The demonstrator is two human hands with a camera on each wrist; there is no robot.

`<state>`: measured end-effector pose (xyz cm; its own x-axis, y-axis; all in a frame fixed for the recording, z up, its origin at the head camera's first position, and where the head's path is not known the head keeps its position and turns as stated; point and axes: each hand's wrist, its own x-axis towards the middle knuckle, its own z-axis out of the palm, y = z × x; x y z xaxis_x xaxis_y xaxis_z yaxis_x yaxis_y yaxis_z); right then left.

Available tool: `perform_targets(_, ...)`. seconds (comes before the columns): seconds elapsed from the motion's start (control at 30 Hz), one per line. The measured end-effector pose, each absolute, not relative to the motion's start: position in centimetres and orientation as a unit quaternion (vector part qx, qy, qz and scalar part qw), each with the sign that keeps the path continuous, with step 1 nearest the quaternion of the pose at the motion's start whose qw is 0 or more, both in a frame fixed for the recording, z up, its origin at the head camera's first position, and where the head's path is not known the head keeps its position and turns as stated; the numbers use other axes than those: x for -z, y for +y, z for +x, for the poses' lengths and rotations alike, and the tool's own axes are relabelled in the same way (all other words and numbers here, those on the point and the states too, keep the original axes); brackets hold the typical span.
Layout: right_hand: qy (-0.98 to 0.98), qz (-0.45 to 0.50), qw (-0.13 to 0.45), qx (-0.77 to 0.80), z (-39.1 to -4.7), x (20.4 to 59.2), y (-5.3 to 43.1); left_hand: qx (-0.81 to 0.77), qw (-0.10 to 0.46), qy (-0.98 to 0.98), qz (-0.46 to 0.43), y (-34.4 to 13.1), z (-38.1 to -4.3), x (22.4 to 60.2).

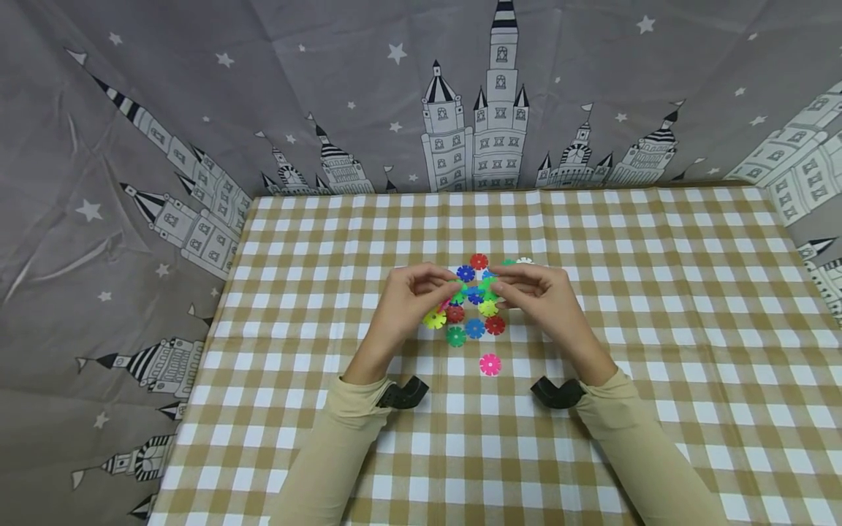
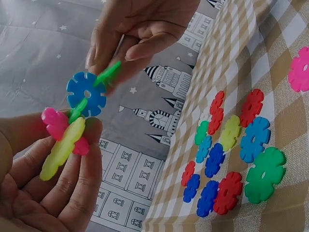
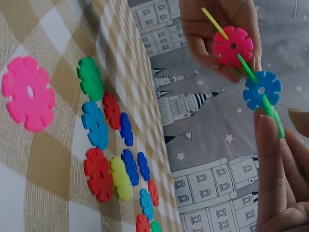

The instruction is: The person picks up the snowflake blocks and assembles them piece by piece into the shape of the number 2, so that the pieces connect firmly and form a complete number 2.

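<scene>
At the bottom of the head view, two sleeves (image 1: 329, 453) reach inward, each with a black wrist mount (image 1: 404, 394). Beyond them, a loose pink disc (image 1: 490, 364) lies apart on the checked cloth (image 1: 263, 438). Further up, loose discs (image 1: 475, 328) lie in a cluster at frame centre: red, blue, green and yellow among them, none visibly joined.

Over this cluster, left hand (image 1: 417, 292) and right hand (image 1: 536, 288) hold one assembly between them. Left fingers and thumb are clamped on the linked pink disc (image 3: 232, 46). Right fingers grip the end green disc (image 3: 274, 116); whether the thumb presses it cannot be told.

Status: five pieces found in line, namely yellow disc (image 2: 63, 149), pink, inner green disc (image 2: 77, 110), blue disc (image 2: 87, 94) and end green. The last joint appears slotted; full seating unconfirmed. Judged outstanding: the loose stock, all unattached.

Along the top hangs a grey castle-print curtain (image 1: 329, 73).
</scene>
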<state>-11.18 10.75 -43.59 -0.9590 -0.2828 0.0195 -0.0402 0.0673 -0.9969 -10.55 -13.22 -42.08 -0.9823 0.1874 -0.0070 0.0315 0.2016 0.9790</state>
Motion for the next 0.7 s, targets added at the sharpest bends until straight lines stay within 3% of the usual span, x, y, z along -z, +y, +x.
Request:
perform_targets(0.53, 0.702, -0.081, 0.143, 0.693, -11.58, 44.09, 10.85, -0.601, 0.092, 0.790, 0.074, -13.53, -10.77, 42.03)
perform_targets(0.7, 0.706, -0.117, 0.157, 0.681, -11.48, 44.27, 10.57, -0.579, 0.133, 0.798, 0.096, -13.50, -10.85, 41.94)
